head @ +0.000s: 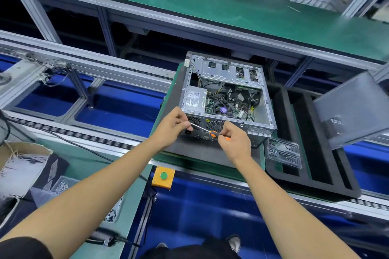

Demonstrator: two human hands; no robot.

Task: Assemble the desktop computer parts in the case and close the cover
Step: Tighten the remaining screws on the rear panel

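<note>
1. The open grey metal computer case (228,99) lies on its side on a dark foam pad (202,150), right in the middle of the line. Its cover is off, so the silver power supply (194,99), the board and the cables all show.
2. The right hand (234,141) has its fingers closed round the orange-and-black handle of a small screwdriver (210,132).
3. The left hand (171,125) pinches the bare metal shaft up by the tip, fingers closed on it, just in front of the case's near panel.
4. A grey metal side panel (353,109) leans tilted at far right.
5. A clear plastic tray (283,152) sits just right of the case.
6. A yellow box with a green button (163,176) is near, below the pad.
</note>
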